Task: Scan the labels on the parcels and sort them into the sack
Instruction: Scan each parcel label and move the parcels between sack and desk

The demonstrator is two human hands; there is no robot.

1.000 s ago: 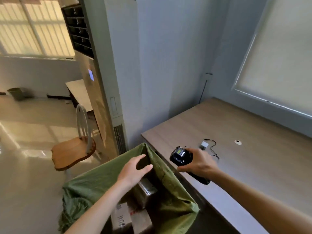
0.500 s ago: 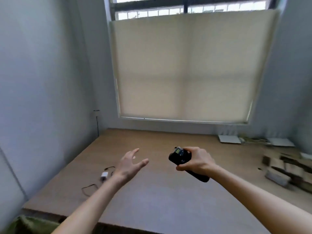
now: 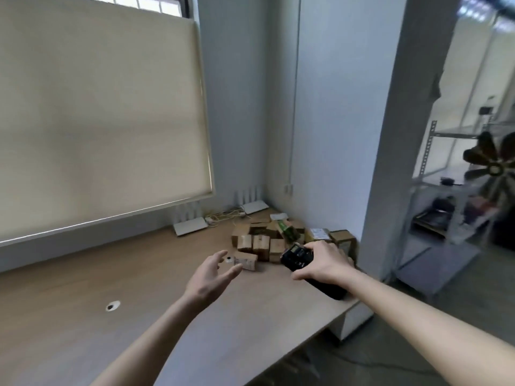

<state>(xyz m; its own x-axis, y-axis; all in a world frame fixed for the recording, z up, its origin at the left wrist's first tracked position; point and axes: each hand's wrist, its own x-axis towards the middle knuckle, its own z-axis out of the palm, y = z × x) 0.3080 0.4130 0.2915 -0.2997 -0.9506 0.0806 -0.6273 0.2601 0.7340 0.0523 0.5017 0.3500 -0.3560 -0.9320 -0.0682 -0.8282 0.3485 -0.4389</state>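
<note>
A pile of several small brown cardboard parcels [image 3: 262,240] lies at the far right corner of the wooden table [image 3: 83,316]. One small parcel [image 3: 246,260] lies apart at the near left of the pile. My left hand [image 3: 210,277] hovers open, fingers spread, just short of that parcel and holding nothing. My right hand [image 3: 324,264] grips a black handheld scanner [image 3: 296,256] above the table, right in front of the pile, its screen facing up. The sack is out of view.
Two white routers [image 3: 191,225] with cables sit by the wall under a lowered blind [image 3: 97,112]. A cable hole [image 3: 113,305] is in the tabletop at left. Right of a white pillar [image 3: 395,162] stand metal shelves [image 3: 446,196] and a fan [image 3: 496,168].
My view has swung right, from the green sack past the window to the parcel pile. My left hand left the sack's rim and now reaches toward the parcels. The scanner stays in my right hand.
</note>
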